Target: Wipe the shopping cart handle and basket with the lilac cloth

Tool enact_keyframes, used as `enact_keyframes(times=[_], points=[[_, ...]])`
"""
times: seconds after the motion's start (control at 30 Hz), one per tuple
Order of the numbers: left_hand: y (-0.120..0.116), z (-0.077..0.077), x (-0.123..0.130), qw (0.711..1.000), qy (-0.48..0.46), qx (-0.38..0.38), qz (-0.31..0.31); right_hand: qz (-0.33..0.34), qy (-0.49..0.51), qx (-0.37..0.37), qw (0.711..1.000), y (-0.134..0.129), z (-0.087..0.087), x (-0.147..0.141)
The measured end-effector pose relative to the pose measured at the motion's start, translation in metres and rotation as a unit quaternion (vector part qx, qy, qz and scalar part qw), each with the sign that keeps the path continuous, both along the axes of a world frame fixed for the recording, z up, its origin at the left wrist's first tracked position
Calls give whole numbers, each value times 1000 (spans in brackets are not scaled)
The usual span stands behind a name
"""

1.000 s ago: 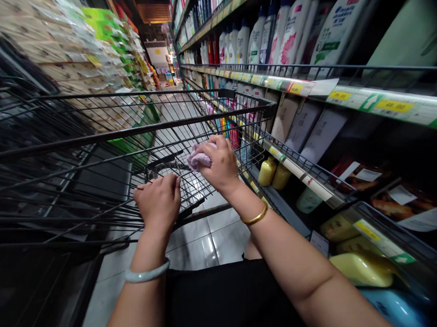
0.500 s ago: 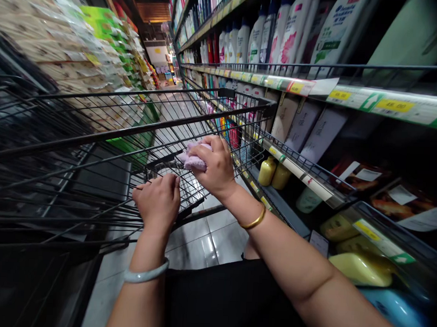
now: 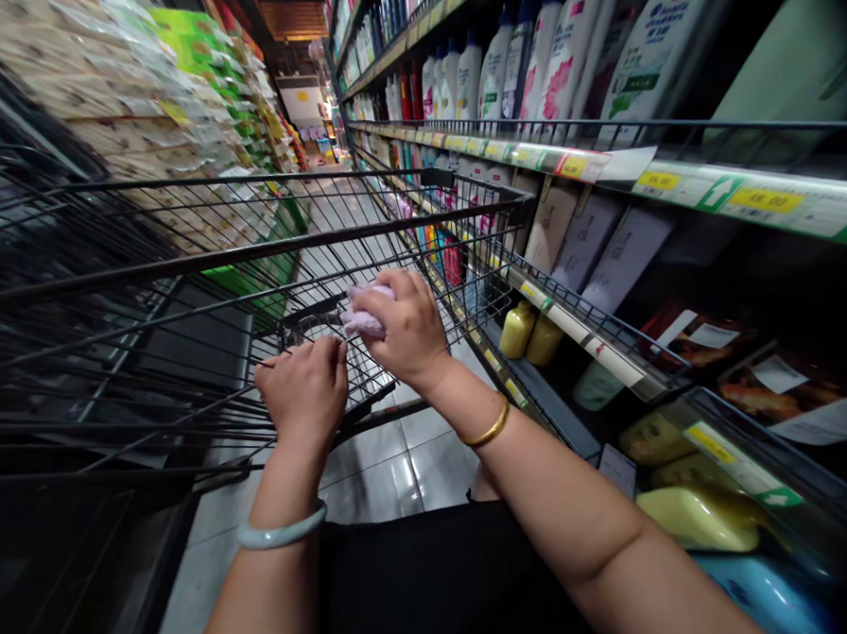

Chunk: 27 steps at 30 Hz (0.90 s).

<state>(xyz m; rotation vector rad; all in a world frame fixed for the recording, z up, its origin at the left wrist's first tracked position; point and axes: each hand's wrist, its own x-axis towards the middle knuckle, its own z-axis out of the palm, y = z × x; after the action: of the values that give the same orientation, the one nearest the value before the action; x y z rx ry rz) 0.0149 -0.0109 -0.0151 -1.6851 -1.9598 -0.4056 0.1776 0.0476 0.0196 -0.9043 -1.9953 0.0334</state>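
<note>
A small pale lilac cloth (image 3: 362, 316), bunched and crumpled, sits pressed against the wires inside a black shopping cart (image 3: 256, 251). The right hand (image 3: 401, 327) has its fingers curled shut around it. The left hand (image 3: 304, 391) grips a cart wire just below, fingers closed. Glossy floor tiles (image 3: 401, 467) lie beneath; shelves of white bottles (image 3: 551, 59) line the right of the aisle.

A small, pale pink cloth (image 3: 362, 314), crumpled into a wad, pressed against the black wire mesh of a shopping cart (image 3: 256, 251) near the cart's folded inner flap.
</note>
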Motion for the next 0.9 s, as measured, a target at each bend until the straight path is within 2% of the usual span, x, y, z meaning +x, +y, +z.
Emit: enact_keyframes(times=[0.13,0.27,0.4,0.6,0.77,0.9], points=[[-1,1,0,1000,1,-6,-1,-32,16,-22,999,4,1,3],[-1,1,0,1000,5,-1,2,-24,-3,-35,999,6,-4,2],[-1,3,1,1000,5,-7,7,-14,15,-24,999,11,-2,10],[-1,3,1,1000,0,-7,1,-48,43,-15,998,14,-2,10],[-2,3,1,1000,4,-6,5,-21,20,-23,999,12,-7,4],[-3,4,2,1000,-3,-10,1,-34,63,5,997,19,-4,13]])
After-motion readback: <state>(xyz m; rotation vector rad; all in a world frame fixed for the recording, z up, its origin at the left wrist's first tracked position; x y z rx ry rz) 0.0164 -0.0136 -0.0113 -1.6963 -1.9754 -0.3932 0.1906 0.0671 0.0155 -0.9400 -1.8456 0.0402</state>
